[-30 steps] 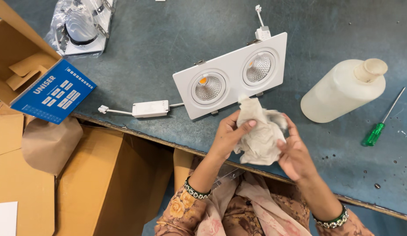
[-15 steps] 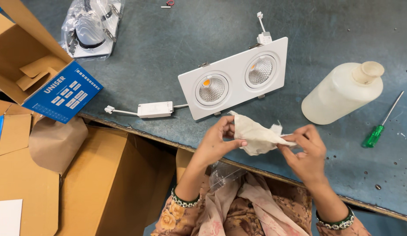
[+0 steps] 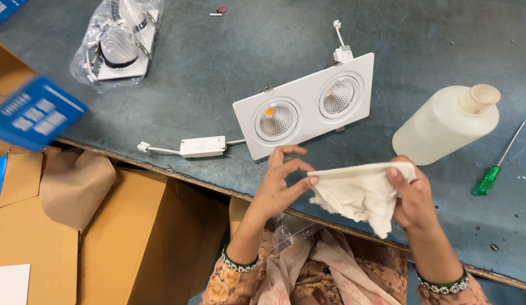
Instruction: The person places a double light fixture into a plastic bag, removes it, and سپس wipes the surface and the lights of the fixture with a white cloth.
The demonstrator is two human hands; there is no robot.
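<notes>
Low in the middle of the frame, both hands stretch a cream cloth point(image 3: 359, 192) above the near edge of the grey-blue bench point(image 3: 229, 62). The left hand point(image 3: 282, 183) pinches the cloth's left corner between thumb and fingertips, its other fingers curled up; the right hand point(image 3: 412, 195) grips the right end, thumb on top. Just above them lies a white rectangular twin downlight point(image 3: 305, 110), wired to a small white driver box point(image 3: 202, 146) on its left. At right, a translucent white bottle point(image 3: 444, 124) lies tilted, with a green-handled screwdriver point(image 3: 492, 172) beside it. In the upper left sits a clear plastic bag point(image 3: 118, 42) holding a white fitting. At far left, a blurred blue carton point(image 3: 34, 113) bears pale label blocks, above brown cardboard boxes point(image 3: 133, 237) in the lower left
</notes>
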